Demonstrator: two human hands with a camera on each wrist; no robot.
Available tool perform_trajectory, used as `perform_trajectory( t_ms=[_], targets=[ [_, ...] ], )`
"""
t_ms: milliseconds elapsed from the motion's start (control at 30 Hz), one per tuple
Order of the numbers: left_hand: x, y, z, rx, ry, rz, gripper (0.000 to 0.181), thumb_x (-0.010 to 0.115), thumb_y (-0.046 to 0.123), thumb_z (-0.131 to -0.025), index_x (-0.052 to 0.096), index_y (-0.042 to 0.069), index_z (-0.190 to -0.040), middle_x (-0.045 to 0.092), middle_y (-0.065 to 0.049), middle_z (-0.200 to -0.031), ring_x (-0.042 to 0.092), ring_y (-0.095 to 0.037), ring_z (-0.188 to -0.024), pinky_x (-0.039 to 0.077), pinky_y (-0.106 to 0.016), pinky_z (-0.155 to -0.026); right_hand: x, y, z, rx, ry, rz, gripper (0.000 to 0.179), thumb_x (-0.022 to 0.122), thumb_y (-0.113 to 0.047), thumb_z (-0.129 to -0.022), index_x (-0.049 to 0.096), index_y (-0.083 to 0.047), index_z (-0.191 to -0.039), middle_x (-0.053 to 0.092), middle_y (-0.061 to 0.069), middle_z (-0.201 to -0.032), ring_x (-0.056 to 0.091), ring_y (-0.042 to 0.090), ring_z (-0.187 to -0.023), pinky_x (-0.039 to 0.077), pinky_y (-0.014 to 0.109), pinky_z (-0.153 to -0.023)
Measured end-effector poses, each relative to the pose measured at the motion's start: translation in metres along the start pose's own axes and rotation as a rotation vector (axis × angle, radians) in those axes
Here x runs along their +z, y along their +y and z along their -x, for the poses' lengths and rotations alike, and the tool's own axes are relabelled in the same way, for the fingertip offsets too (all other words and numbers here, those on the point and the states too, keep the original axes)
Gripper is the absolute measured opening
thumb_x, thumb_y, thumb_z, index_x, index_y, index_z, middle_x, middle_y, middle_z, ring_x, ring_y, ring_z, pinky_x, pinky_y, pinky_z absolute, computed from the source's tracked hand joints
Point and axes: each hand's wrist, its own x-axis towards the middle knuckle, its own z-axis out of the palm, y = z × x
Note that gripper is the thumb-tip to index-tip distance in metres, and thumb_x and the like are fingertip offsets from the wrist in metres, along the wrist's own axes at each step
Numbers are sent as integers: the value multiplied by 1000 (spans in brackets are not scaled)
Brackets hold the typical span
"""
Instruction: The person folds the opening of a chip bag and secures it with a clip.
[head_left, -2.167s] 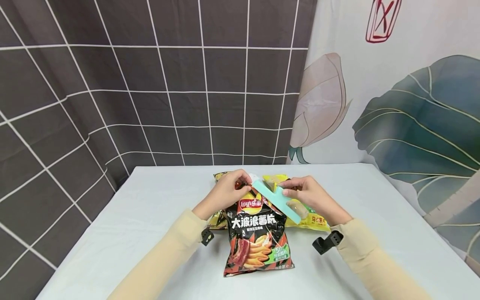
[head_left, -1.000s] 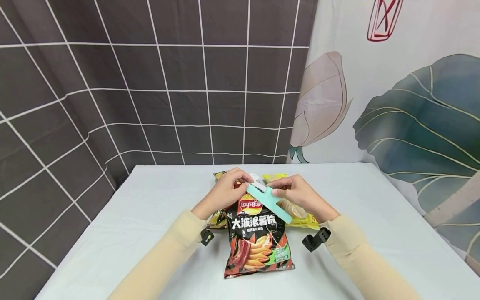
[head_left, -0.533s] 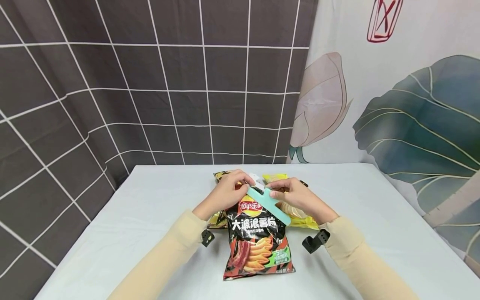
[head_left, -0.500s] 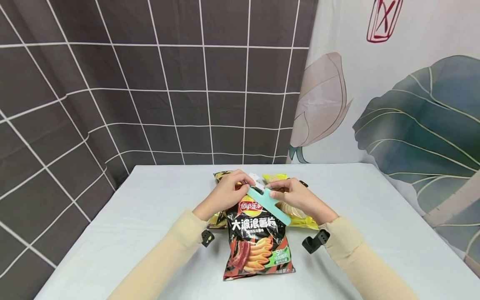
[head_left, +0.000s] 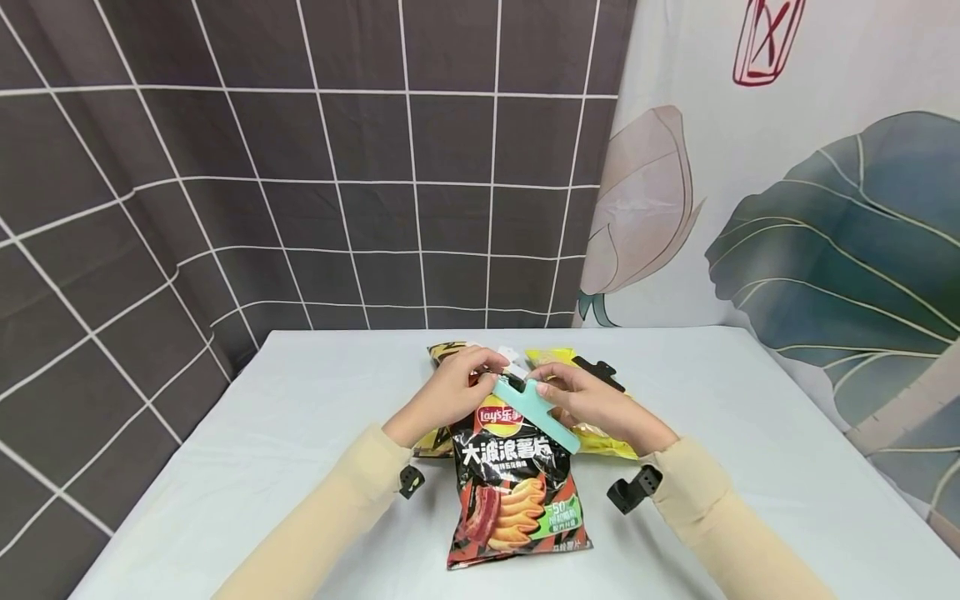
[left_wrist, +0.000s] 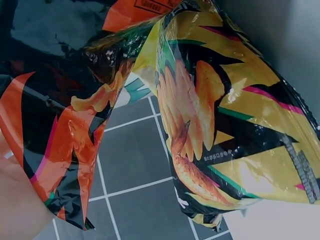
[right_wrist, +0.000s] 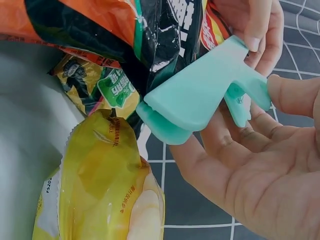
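Observation:
A black and red Lay's chip bag [head_left: 517, 500] lies upright-facing in the middle of the table in the head view. Across its top corner slants a mint-green bag clip [head_left: 534, 414], also large in the right wrist view. My right hand [head_left: 596, 407] pinches the clip's handle, with its thumb [right_wrist: 295, 95] on one lever and fingers beneath. At the bag's top, near the clip's upper end, my left hand [head_left: 452, 390] pinches the bag edge. The left fingertips are partly hidden. In the right wrist view the clip's two plates overlap at the bag, slightly apart at the near end.
Behind lie a yellow chip bag [head_left: 611, 442] on the right and a gold and black chip bag [left_wrist: 250, 125] on the left. A black clip-like piece [head_left: 597, 371] rests on the yellow bag. A white item [head_left: 513, 360] sits between them. White cloth covers the table [head_left: 315, 467].
My right hand and the green clip have moved left across the black bag's top. The right hand has dipped slightly, showing the black clip-like piece. My left hand has stayed nearly in place.

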Motion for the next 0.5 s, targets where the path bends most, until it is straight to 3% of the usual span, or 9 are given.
perform_trajectory(
  t_ms=[133,333,500],
  targets=[
    [-1,-2,4,-30,13,-3,28,55,9,-92,64,6,-119,65,-8,-114,61,-22,-105,50,-37,-92,0,2,2,2,-23,-16,39,45,-29,-102,42,-6,-134,54,11,-106,51,16,-69,46,28,-60],
    [-2,-9,12,-153,30,27,30,57,12,-94,62,12,-123,67,-7,-112,63,-20,-104,51,-39,-92,-1,7,8,12,-36,-59,46,44,-38,-101,38,-13,-139,50,21,-128,64,25,-91,56,41,-73],
    [-2,-16,19,-246,67,100,30,58,16,-94,61,14,-125,68,-8,-111,64,-23,-107,50,-41,-94,-1,11,11,9,-24,-50,51,45,-43,-99,37,-16,-142,50,19,-124,61,24,-90,55,40,-73]
  ],
)
